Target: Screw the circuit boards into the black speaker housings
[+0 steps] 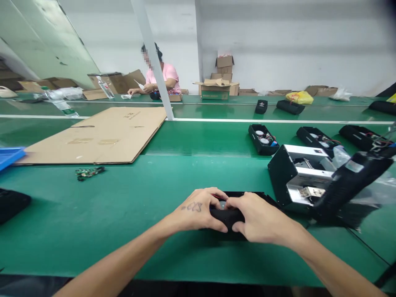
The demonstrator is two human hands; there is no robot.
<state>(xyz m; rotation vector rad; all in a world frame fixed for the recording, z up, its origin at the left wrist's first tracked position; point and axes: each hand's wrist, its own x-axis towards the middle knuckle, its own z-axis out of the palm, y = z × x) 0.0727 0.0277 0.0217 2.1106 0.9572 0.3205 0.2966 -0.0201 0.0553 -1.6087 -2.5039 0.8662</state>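
Observation:
A black speaker housing (pixel 227 218) rests on the green bench close to me, and both hands grip its near wall. My left hand (pixel 199 209) curls over the left side, thumb on the outer face and fingers reaching inside. From the right, my right hand (pixel 258 215) holds it the same way, fingertips close to those of the left. A red wire and a pale round part show between the fingers; the rest of the inside is hidden. To the right of the housing stands a black and silver machine (pixel 297 177).
Open speaker housings with round drivers (pixel 263 139) sit behind the machine. A dark screwdriver-like tool or black padded piece (pixel 349 185) leans before it. Flat cardboard (pixel 102 136) and small circuit boards (pixel 89 173) lie left. A co-worker in pink (pixel 168 76) sits beyond a white post (pixel 154 62).

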